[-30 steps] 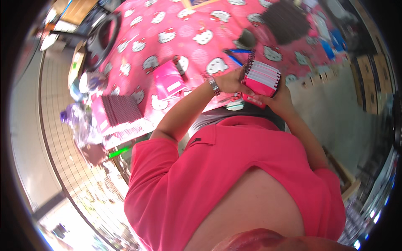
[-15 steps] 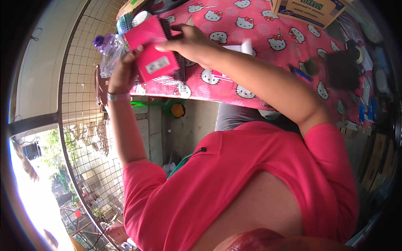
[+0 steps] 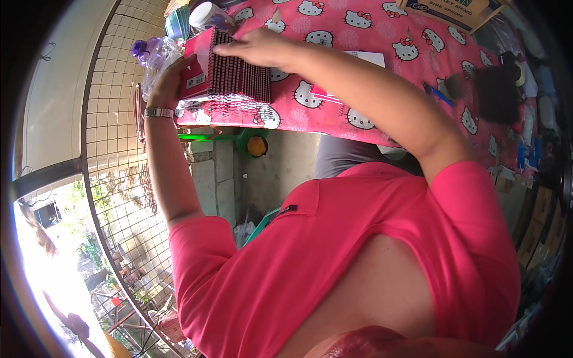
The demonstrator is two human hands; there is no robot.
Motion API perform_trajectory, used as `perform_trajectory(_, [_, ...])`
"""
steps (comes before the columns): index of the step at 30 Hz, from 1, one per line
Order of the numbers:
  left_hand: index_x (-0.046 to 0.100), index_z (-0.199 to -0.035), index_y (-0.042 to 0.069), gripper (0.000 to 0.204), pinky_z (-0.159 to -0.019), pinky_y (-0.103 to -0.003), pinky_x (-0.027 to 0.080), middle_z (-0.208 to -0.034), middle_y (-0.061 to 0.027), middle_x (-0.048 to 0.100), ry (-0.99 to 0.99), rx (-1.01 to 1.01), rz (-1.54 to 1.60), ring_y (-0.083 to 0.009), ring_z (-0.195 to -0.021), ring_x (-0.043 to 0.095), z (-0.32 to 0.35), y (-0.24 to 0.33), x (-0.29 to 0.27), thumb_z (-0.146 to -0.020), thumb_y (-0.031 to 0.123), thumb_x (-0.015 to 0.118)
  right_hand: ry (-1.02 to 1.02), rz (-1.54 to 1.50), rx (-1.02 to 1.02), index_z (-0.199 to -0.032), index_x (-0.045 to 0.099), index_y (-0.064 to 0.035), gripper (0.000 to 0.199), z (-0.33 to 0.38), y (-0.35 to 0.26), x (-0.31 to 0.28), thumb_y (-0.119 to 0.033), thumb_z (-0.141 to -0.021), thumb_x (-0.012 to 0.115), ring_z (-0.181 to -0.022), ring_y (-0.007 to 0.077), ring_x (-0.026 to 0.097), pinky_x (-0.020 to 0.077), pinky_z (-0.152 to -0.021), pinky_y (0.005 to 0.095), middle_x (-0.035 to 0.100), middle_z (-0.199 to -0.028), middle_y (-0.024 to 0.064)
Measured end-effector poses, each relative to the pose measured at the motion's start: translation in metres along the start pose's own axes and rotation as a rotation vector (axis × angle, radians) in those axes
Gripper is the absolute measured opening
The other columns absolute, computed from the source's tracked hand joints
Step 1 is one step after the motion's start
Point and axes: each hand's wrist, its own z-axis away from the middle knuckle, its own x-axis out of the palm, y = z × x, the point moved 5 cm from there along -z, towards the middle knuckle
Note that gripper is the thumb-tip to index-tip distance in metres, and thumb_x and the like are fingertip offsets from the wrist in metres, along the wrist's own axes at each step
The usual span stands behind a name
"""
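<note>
A row of pink-covered spiral notebooks [image 3: 246,77] stands packed together at the table's near left, their dark wire bindings facing up. At the row's left end is a pink notebook [image 3: 196,67] with a white label, tilted against the others. My left hand [image 3: 167,85] grips its outer side, thumb at the cover's edge and other fingers mostly hidden. My right hand [image 3: 255,48] reaches across from the right, its fingers stretched out and resting on the far top edge of the row. Beneath my right forearm lies a white-paged notebook [image 3: 365,58] with pink covers nearby.
A pink patterned cloth [image 3: 298,122] covers the table. A white-lidded container [image 3: 203,15] and a clear plastic bag [image 3: 161,62] stand beside the row. A cardboard box [image 3: 456,13] is at the far right, a blue pen [image 3: 441,97] nearer. Wire mesh [image 3: 116,119] borders the left.
The labelled pink notebook, earlier raised between both hands, is now down at the left end of the row. My right hand has moved off its cover onto the bindings.
</note>
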Motion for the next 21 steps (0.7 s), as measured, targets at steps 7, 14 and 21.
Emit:
perform_trajectory(7, [0.041,-0.141,0.000,0.055,-0.083,-0.029,0.052,-0.115,-0.0081,0.063,0.013,0.144,-0.203,-0.0127,-0.098,0.063,0.014,0.031,0.000,-0.093,0.016,0.062,0.683,0.406,0.388,-0.127,0.056,-0.0029,0.070,0.119,0.212,-0.187,-0.051,-0.078,0.068,-0.111,0.0344,0.060,0.0481,-0.092,0.0438,0.059,-0.119,0.0279])
perform_trajectory(14, [0.062,-0.119,0.002,0.030,-0.093,-0.032,0.048,-0.122,-0.0083,0.062,-0.087,0.914,-0.178,-0.0206,-0.111,0.059,0.070,0.050,0.190,-0.090,0.007,0.057,0.600,-0.115,0.588,-0.130,0.043,0.0109,0.079,0.164,0.257,-0.174,-0.039,-0.076,0.072,-0.121,0.0351,0.052,0.0429,-0.098,0.0420,0.051,-0.130,0.0298])
perform_trajectory(21, [0.056,-0.127,0.002,0.056,-0.091,-0.033,0.047,-0.114,-0.0118,0.064,-0.044,-0.021,0.103,-0.0212,-0.099,0.062,-0.102,-0.155,0.237,-0.097,0.049,0.049,0.129,-0.362,0.460,-0.114,0.068,-0.0056,0.075,0.121,0.175,-0.124,-0.069,-0.089,0.038,-0.096,0.0207,0.059,0.0384,-0.097,0.0351,0.053,-0.132,0.0121])
